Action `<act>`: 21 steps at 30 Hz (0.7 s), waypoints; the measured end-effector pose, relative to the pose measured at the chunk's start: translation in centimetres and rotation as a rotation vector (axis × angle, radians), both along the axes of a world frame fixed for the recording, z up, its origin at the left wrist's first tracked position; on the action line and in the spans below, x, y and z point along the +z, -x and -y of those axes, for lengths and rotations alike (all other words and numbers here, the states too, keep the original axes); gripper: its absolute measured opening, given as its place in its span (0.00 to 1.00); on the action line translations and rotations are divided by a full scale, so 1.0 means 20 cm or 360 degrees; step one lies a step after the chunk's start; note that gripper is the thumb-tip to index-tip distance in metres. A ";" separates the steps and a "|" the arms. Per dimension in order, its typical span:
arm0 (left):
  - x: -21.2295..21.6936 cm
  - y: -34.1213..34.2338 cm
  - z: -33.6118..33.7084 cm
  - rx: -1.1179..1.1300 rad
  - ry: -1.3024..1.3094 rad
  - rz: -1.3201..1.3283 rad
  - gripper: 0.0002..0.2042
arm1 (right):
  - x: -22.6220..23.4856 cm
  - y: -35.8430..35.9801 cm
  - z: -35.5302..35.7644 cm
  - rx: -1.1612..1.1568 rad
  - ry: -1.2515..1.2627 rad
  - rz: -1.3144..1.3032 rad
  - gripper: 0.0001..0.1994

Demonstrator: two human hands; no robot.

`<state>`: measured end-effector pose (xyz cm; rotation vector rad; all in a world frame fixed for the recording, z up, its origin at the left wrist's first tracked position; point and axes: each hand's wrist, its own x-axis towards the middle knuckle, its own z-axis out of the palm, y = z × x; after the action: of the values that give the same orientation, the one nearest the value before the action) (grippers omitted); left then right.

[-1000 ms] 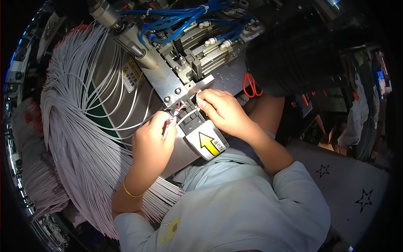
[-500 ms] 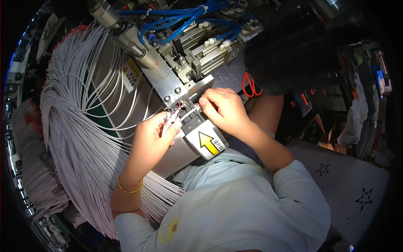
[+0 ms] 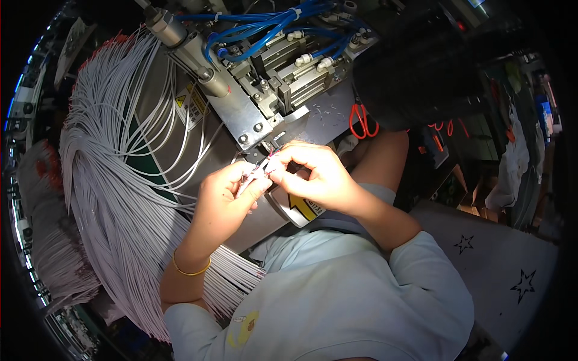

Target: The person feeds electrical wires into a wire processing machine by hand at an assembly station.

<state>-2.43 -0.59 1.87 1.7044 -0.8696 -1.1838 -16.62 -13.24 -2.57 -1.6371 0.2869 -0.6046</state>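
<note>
My left hand (image 3: 224, 195) is closed in a pinch around several white cables (image 3: 245, 183) whose thin wire ends stick out past its fingertips. Right beside it, the thumb and forefinger of my right hand (image 3: 316, 177) pinch at the wire ends, with a bit of red wire showing there. The fingertips of both hands nearly meet, hiding much of what lies between them. Both hands are just in front of the metal head of a pneumatic machine (image 3: 232, 117). Under my right hand is a white cover (image 3: 295, 215) with a yellow arrow, partly hidden.
A large bundle of white cables (image 3: 120, 228) drapes over the machine's left side. Blue air hoses (image 3: 259, 36) cross its top. Red-handled scissors (image 3: 363, 123) lie to the right, near small clippings (image 3: 328, 114). A dark cylindrical object (image 3: 421, 78) juts in at upper right.
My right hand has moved left and slightly down, from the machine head to the wire ends at my left fingertips. My left hand stays closed on the cables.
</note>
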 end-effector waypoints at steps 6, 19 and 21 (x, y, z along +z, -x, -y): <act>-0.02 0.02 0.00 0.0106 0.0064 -0.0090 0.05 | -0.01 0.01 0.02 0.0052 0.0013 -0.0058 0.04; -0.02 0.01 -0.01 -0.0006 0.0146 0.0240 0.04 | -0.02 0.00 0.05 -0.0135 0.0426 -0.0020 0.05; -0.03 0.01 0.00 0.0005 0.0191 0.0174 0.04 | 0.01 -0.01 0.03 -0.0129 0.0480 -0.0026 0.04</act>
<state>-2.69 -0.55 1.32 1.6838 -0.9841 -1.0234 -16.48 -13.80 -2.36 -1.9277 0.2855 -0.7230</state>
